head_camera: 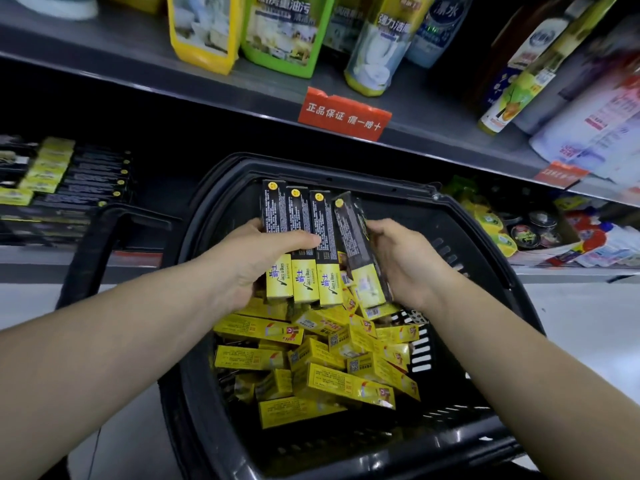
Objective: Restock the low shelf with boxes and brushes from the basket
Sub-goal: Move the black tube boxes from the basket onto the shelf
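Note:
A black plastic basket (460, 216) stands in front of the low shelf (79, 258), holding several small yellow boxes (349, 382). Above them I hold a row of long black-and-yellow brush boxes (323, 216) side by side. My left hand (263, 251) grips the three on the left, thumb across their fronts. My right hand (398, 258) grips the tilted rightmost box (349, 230) from its right side. On the low shelf at the left lie stacked rows of the same black-and-yellow boxes (79, 174).
The upper shelf (242, 88) carries cleaner pouches and bottles, with a red label (344, 114) on its edge. At the right, the low shelf holds mixed packets and tins (530, 230). The basket's handle (90, 244) hangs to the left. Pale floor lies below.

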The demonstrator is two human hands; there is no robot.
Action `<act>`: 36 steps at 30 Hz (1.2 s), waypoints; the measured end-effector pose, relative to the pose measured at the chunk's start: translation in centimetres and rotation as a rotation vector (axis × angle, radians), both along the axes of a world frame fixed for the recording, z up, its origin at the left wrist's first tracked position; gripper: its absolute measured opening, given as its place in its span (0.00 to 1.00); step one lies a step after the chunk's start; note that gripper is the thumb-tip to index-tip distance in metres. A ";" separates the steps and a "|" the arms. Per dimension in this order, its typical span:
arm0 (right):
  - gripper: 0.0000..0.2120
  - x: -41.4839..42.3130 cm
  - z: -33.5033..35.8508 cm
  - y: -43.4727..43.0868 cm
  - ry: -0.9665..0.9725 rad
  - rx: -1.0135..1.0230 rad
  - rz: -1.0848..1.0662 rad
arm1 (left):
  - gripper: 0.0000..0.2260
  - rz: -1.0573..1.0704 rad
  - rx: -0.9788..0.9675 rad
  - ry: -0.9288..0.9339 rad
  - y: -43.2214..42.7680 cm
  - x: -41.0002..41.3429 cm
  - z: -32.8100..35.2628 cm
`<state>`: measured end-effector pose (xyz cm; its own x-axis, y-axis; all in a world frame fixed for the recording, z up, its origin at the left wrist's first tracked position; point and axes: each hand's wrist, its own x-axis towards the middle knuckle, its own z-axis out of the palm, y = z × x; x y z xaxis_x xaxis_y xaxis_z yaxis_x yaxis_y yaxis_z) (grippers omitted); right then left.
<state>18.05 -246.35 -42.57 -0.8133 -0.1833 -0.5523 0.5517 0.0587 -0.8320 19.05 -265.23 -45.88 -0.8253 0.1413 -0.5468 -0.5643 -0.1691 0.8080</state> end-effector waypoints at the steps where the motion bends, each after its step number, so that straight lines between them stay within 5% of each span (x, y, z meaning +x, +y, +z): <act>1: 0.18 0.3 0.5 -1.1 0.002 -0.036 0.024 | 0.20 0.001 0.011 0.008 -0.6 0.0 0.5; 3: 0.18 0.9 1.2 -3.3 0.003 -0.099 0.042 | 0.27 -0.023 0.012 0.007 -1.9 0.0 1.3; 8: 0.23 0.9 1.2 -7.8 -0.093 -0.166 0.070 | 0.26 0.001 0.030 0.056 -7.1 1.1 2.8; 14: 0.16 -0.8 2.0 -14.4 0.048 0.131 0.277 | 0.17 0.154 0.014 0.007 -16.2 4.0 2.8; 19: 0.12 -3.3 1.4 -21.7 0.089 0.098 0.346 | 0.15 0.388 -0.048 -0.007 -22.4 3.8 0.9; 22: 0.04 -5.4 0.4 -25.5 0.082 0.138 0.333 | 0.13 0.477 -0.030 -0.014 -25.0 2.7 -0.6; 32: 0.12 -14.1 -4.7 -31.0 0.116 0.411 0.074 | 0.17 0.775 -0.066 -0.044 -30.6 1.4 -6.8; 36: 0.11 -16.3 -6.8 -32.1 0.103 0.482 0.123 | 0.17 0.811 -0.090 -0.043 -31.1 0.6 -8.1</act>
